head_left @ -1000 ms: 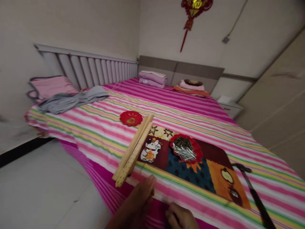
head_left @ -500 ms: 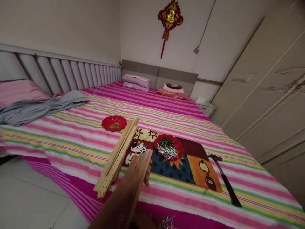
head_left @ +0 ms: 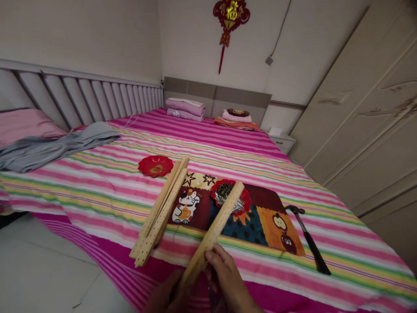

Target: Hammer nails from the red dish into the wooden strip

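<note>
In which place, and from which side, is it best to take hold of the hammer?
Probably around the middle of the black handle, coming from the near side with the right hand, the closer one. The hammer lies beside the mat with its head pointing away, so the handle slants toward the near side and nothing covers it.

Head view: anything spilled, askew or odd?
Nothing looks spilled or damaged: the visible nails sit in their red dish, partly hidden behind the held wooden strip. Mildly odd: a hammer lies on a striped bedspread, an unusual workbench; grey cloth lies rumpled at left.
</note>
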A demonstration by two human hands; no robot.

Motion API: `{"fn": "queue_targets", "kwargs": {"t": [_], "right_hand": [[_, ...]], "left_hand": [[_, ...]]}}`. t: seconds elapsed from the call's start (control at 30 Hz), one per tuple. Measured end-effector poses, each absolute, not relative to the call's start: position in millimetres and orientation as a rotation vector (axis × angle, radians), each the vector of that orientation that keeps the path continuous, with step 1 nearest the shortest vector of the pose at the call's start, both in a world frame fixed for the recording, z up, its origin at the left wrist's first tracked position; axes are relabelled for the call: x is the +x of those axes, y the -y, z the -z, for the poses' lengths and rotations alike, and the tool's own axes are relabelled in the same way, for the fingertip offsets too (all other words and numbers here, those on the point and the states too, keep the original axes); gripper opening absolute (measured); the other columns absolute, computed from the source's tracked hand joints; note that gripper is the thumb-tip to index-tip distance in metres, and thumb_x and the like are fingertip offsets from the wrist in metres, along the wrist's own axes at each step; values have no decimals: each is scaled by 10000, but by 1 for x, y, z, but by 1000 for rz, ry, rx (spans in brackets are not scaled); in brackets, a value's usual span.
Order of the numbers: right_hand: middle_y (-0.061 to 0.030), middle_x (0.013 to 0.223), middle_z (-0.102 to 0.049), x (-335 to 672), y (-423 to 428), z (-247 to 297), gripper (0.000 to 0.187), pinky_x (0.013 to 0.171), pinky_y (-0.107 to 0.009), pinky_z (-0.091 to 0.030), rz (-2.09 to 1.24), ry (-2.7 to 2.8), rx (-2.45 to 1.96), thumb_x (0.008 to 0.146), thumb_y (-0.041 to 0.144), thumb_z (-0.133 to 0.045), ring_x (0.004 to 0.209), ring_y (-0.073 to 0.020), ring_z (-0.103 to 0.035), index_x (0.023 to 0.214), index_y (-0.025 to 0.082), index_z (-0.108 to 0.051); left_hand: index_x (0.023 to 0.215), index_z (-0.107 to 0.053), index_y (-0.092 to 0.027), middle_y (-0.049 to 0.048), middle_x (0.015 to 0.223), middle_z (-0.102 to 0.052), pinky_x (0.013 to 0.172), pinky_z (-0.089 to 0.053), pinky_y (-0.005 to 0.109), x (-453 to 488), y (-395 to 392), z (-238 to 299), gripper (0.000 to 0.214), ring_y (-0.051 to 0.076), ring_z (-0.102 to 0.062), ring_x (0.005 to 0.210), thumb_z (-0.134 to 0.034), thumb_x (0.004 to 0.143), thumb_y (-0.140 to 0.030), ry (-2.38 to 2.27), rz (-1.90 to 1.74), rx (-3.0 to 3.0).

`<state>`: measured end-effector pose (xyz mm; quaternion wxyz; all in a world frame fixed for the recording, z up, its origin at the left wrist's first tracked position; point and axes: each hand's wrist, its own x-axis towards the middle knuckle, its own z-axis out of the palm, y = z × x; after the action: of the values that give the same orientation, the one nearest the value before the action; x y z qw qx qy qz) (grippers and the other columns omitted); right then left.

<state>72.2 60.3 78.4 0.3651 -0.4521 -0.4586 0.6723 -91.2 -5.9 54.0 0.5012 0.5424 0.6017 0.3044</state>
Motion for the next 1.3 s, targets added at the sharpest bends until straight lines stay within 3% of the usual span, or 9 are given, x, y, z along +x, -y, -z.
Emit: {"fn": "queue_targets", "kwargs": {"t": [0.13,0.3,0.47,0.57,0.67,0.8,0.97,1.17,1.3], "right_hand": [[92,495,-438,84,-59,-82,334,355,-168,-192,-1719,1303,-1193,768,460,-530,364,-53,-303,950,181,-550],[77,538,-453,104,-51,-61,242,406,-177,-217,-1705,1309,-1239,725,403,-547,423,-59,-354,819,180,-545],[59,559,-474,124,-43,-51,191,419,-186,-264,-1610,1404,-1294,725,375,-501,424,-68,-375,716,185,-526],[28,613,-530,143,-44,-55,184,429,-203,-304,-1467,1435,-1365,733,350,-456,425,-79,-410,726,181,-527],[3,672,-561,168,-46,-51,196,464,-222,-345,-1362,1422,-1461,756,349,-434,474,-101,-446,786,182,-532],[-12,701,-563,198,-41,-34,168,602,-264,-409,-1159,1492,-1552,774,343,-441,626,-148,-508,742,195,-515],[-10,707,-576,211,-27,-14,126,688,-287,-414,-1020,1741,-1582,783,256,-442,692,-164,-529,707,201,-525],[-4,719,-566,216,-17,-5,143,708,-267,-408,-904,2022,-1614,746,90,-455,701,-150,-517,708,195,-546],[-38,812,-586,218,-12,-7,206,766,-281,-420,-857,2134,-1645,724,38,-463,784,-167,-541,819,172,-586]], "left_hand": [[1072,-544,-221,72,968,-661,715,-470,304,-127,-29,-76,403,230,-606,852,-401,811,-494,-1825,-804,1383],[1106,-504,-178,111,988,-632,698,-436,324,-159,-82,-111,373,255,-599,886,-308,844,-358,-2263,-537,1569],[1048,-524,-108,157,909,-603,685,-420,318,-154,-105,-112,339,254,-598,826,-318,825,-258,-2458,-355,1617],[1016,-545,-90,171,871,-587,678,-419,332,-152,-106,-106,337,267,-586,790,-331,827,-269,-2548,-274,1647],[1041,-553,-100,189,953,-576,742,-418,385,-148,-99,-100,375,312,-551,890,-373,827,-351,-2637,-311,1742],[1004,-566,-129,133,955,-595,836,-400,377,-116,-64,-79,324,266,-524,939,-415,826,-353,-2243,-494,1999],[848,-586,-197,57,911,-614,783,-423,302,-43,-1,-36,172,191,-542,869,-447,820,-295,-1347,-289,2106],[1018,-583,-189,100,1026,-622,821,-435,339,5,10,-12,284,227,-569,963,-425,784,-155,-1290,16,2094],[986,-612,-199,91,986,-647,797,-445,331,8,11,-8,330,219,-601,904,-345,813,-112,-1278,-25,2117]]}}
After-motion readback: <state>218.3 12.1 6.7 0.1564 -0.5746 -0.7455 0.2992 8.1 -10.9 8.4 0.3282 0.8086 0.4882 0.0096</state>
